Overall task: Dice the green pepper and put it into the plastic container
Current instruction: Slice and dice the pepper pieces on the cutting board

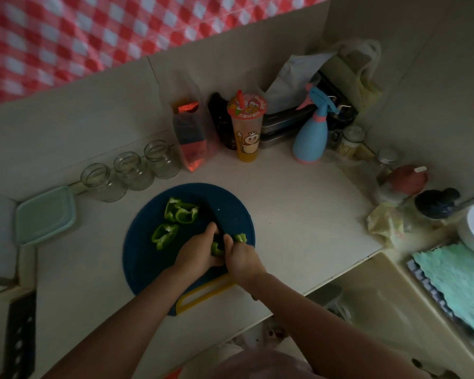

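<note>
A round dark-blue cutting board (148, 269) with a yellow handle lies on the counter. Large green pepper pieces rest on its far left (181, 211) and left (164, 235). My left hand (197, 254) and my right hand (241, 259) meet at the board's near right, both curled round a green pepper piece (216, 248) held between them. Another small pepper piece (240, 237) lies just beyond my right fingers. A pale-green lidded plastic container (45, 214) sits at the far left of the counter. No knife shows in either hand.
Three empty glass jars (132, 170) line the back wall. Behind the board stand a snack bag (189, 138), a printed drink cup (246, 127) and a blue spray bottle (311, 135). Jars and a crumpled cloth (385, 224) crowd the right; the sink lies further right.
</note>
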The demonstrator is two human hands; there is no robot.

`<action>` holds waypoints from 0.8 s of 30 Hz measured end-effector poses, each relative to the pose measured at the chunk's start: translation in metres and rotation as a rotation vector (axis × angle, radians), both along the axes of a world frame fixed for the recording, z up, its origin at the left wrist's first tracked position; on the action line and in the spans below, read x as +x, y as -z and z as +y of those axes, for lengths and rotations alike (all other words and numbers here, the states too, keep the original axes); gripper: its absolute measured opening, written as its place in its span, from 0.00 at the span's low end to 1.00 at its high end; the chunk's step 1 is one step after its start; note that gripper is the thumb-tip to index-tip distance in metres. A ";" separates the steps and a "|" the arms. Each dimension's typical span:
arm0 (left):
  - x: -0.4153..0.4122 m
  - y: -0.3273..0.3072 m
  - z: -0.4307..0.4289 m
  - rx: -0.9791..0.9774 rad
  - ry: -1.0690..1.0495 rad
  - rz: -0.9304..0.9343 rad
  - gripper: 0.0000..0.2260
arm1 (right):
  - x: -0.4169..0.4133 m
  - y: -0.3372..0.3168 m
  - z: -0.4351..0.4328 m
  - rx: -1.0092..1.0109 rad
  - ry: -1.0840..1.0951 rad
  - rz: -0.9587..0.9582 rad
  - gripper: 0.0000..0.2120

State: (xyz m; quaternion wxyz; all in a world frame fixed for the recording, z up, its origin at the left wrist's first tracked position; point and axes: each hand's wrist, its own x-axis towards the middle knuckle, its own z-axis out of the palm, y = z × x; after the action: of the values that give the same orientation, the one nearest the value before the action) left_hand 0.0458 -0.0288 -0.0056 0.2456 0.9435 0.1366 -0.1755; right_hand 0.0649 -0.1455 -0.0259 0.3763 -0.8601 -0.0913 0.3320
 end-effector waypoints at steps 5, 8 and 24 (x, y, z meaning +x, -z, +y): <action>-0.005 0.007 -0.003 -0.014 -0.111 -0.062 0.24 | -0.012 -0.004 -0.014 0.001 0.011 -0.024 0.26; -0.007 0.010 0.001 -0.101 -0.210 -0.099 0.25 | -0.020 -0.004 -0.025 -0.050 -0.027 -0.066 0.26; -0.016 0.028 -0.005 -0.194 -0.204 -0.248 0.26 | -0.009 -0.020 -0.048 0.205 0.060 0.069 0.27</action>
State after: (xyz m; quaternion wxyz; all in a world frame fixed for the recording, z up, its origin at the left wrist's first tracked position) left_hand 0.0298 -0.0340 -0.0335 0.3669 0.9111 0.1825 -0.0446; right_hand 0.0557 -0.1935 -0.0061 0.4750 -0.8076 -0.0861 0.3389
